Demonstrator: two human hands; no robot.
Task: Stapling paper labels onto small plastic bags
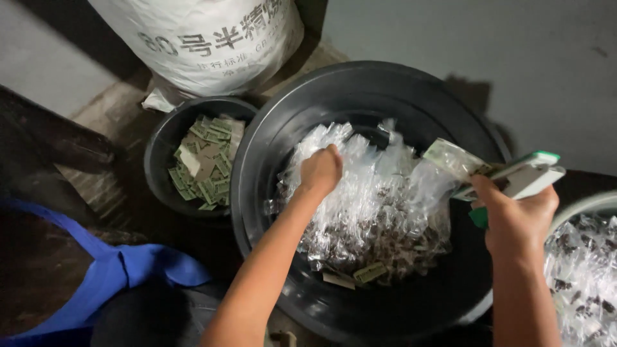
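Notably, left hand [321, 168] clutching plastic packets [373, 212], right hand [514, 215] gripping a stapler-like tool [520, 180]: loose packets may slip over the tub [257, 193] rim.

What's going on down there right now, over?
Left hand closed on clear plastic packets inside big black tub. Right hand grips white-green stapler-like tool, clamping one packet. Nothing in the way.

I can't see the left hand's [321, 168] fingertips, they're buried in the clear packets [369, 205]. Stapler [514, 178] in the right hand [516, 217] is motion-blurred (jaw end hidden behind a packet). White sack [205, 42] is cut off at the top edge, right-side tub [588, 205] cut off at the frame edge. Dark packet contents too small to identify.
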